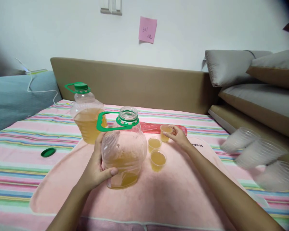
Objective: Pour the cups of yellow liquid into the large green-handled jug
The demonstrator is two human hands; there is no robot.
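My left hand [96, 168] is wrapped round the side of a clear plastic jug [125, 150] with a green handle. The jug has no cap on its mouth and holds some yellow liquid. With thumb and fingers, my right hand [177, 136] grips a small clear plastic cup [165, 134] of yellow liquid. Two more filled cups stand between the jug and that hand: a nearer cup [158, 161] and a farther cup [154, 145]. A loose green cap [48, 152] lies to the left on the striped cloth.
A second, capped jug [89, 118] of yellow liquid stands behind on the left. Stacks of clear cups [260, 154] lie at right, near piled cushions [260, 96]. A red plastic bag [149, 127] lies behind the cups. The pink mat [183, 192] covers the middle.
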